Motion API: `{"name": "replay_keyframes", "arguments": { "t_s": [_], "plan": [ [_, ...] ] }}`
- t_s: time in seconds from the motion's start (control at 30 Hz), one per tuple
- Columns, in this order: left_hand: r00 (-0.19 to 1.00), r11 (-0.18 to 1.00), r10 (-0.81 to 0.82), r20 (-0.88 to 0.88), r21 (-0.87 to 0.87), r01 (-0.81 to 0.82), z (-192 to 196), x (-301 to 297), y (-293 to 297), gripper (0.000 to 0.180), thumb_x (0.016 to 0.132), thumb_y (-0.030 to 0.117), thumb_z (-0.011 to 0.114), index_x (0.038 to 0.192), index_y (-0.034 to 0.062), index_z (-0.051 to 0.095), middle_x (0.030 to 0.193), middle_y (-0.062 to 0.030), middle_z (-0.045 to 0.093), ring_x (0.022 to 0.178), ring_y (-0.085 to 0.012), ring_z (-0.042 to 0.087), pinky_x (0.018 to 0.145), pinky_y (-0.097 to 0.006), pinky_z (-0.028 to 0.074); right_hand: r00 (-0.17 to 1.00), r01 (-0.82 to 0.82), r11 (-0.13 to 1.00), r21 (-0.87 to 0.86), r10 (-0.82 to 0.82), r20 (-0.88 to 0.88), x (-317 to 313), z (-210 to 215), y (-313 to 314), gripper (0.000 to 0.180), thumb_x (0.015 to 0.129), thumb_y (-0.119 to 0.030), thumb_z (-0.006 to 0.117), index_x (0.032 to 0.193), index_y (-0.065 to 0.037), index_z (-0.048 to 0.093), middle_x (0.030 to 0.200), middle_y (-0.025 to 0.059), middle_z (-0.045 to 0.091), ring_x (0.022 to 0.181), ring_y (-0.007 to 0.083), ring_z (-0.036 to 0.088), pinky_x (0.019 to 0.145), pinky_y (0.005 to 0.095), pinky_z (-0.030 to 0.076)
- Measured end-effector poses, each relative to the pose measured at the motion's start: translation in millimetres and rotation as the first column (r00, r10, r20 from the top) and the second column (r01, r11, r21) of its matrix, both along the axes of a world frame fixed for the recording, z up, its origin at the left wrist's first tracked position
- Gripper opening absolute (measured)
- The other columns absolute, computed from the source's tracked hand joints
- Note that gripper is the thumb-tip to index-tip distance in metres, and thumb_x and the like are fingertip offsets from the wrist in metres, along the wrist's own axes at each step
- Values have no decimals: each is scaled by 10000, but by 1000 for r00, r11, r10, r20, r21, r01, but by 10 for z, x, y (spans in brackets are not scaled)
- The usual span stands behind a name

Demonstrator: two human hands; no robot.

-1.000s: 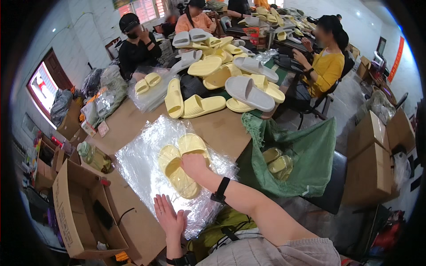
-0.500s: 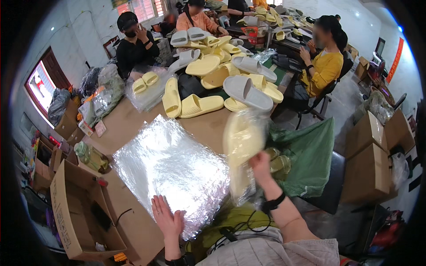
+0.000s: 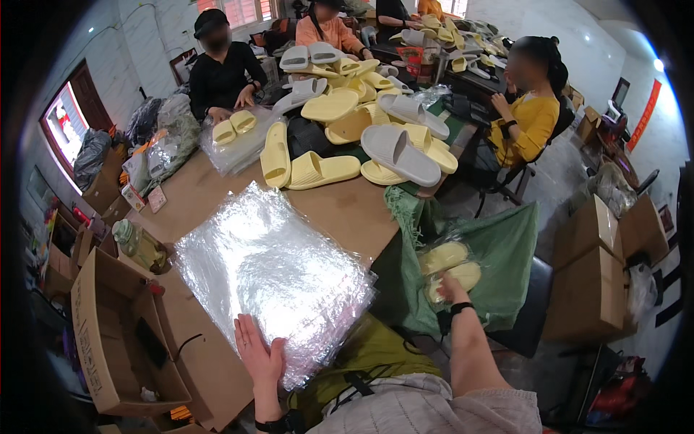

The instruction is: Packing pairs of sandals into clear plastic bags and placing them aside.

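Currently left hand (image 3: 259,356) lies flat and open on the stack of clear bags (image 3: 271,271) on the surface (image 3: 340,210). Right hand (image 3: 452,291) grips bagged yellow slippers (image 3: 450,266), just above it, inside the green sack (image 3: 506,253).

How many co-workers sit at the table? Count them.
3: one in black far left, one in orange at the far end, one in yellow on the right. More may be hidden at the top edge.

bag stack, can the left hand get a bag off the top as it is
Probably yes. The left hand already lies flat on the near edge of the bag stack, and nothing sits on top of it. The right hand is away at the green sack.
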State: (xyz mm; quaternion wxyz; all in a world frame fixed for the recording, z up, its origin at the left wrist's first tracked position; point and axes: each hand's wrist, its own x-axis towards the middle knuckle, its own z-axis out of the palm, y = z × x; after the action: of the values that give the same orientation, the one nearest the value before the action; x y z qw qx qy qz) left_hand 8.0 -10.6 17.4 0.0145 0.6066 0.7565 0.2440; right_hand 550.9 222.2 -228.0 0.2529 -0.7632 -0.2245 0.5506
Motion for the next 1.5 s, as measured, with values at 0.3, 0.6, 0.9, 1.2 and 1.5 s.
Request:
{"name": "replay_keyframes", "arguments": {
  "t_s": [0.3, 0.6, 0.9, 1.2, 1.5],
  "plan": [
    [998, 998, -44, 36, 54, 42, -28, 36, 82, 846, 877, 379, 672, 1532, -16, 311, 1586, -241, 318, 1477, -434, 260, 1199, -514, 209, 948, 56, 386, 921, -311, 72, -514, 1077, 703, 193, 957, -195, 677, 1021, -14, 659, 952, 50, 670, 859, 140, 616, 787, 293, 502],
    [999, 999, 26, 44, 30, -28, 7, 10, 3, 871, 890, 478, 656, 1519, -27, 327, 1579, -266, 313, 1471, -450, 264, 1194, -527, 221, 935, 252, 692, 677, 6, -355, -1032, 2574, 1777, 499, 975, -388, 643, 1277, -11, 517, 976, 82, 646, 786, 168, 639, 565, 285, 512],
    [999, 999, 13, 39, 42, -14, 9, 34, -6, 870, 904, 515, 630, 1504, -43, 340, 1559, -302, 324, 1464, -465, 267, 1191, -532, 218, 692, 509, 479, 715, 265, -671, -1367, 3042, 1796, 356, 1020, -199, 581, 1319, -47, 460, 1142, 130, 620, 939, 248, 684, 739, 302, 563],
    [1000, 995, -4, 29, 96, 2, -21, 16, 2, 850, 895, 496, 644, 1488, -47, 367, 1551, -308, 331, 1456, -467, 281, 1185, -541, 221, 795, 213, 370, 904, 473, -381, -1820, 3828, 964, 338, 1039, -191, 552, 1320, -18, 477, 1138, 112, 656, 862, 209, 705, 675, 293, 553],
    [997, 998, 50, 54, 46, -53, -3, 7, 17, 850, 885, 514, 651, 1460, -57, 398, 1546, -297, 344, 1449, -466, 290, 1196, -533, 216, 613, -269, 633, 726, 694, -377, -2805, 3745, -439, 296, 1000, -147, 584, 1214, 32, 484, 913, 147, 672, 669, 204, 686, 534, 290, 555]
  ]
}}
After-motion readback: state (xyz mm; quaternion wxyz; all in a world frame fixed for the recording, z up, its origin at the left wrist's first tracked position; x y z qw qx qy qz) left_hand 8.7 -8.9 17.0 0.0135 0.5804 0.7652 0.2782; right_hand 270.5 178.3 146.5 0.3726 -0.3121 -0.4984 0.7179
